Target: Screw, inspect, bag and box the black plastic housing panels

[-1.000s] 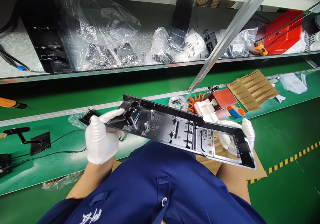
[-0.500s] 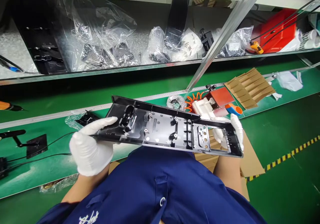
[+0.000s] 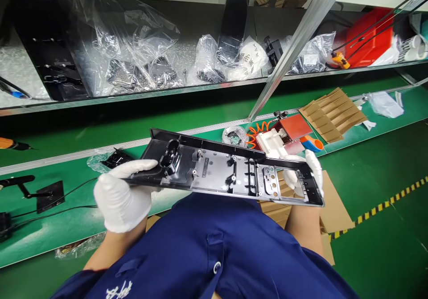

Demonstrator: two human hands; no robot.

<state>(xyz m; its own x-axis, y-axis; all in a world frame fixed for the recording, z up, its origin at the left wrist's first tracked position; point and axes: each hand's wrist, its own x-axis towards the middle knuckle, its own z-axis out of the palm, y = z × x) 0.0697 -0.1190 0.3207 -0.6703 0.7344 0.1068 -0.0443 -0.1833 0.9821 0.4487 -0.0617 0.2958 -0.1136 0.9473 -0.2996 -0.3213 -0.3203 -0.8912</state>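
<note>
A long black plastic housing is held up in front of my body, its ribbed inner side facing me. My left hand, in a white glove, grips its left end with the thumb over the edge; the other fingers are hidden beneath. At the narrower right end my gloved right hand is closed around the frame, and some of its fingers show through the rectangular opening. An oval black fitting sits inside the housing near the left end. Screw posts and crosswise ribs line the inner face.
On the green bench are a black stand, a bagged black part, a red-and-white fixture with an orange coiled hose, and cardboard dividers. A metal post rises beside the shelf of bagged parts. An orange-and-black driver hangs at left.
Both hands keep their hold on the housing, which stays almost in place. The background has shifted slightly as the view moved.
</note>
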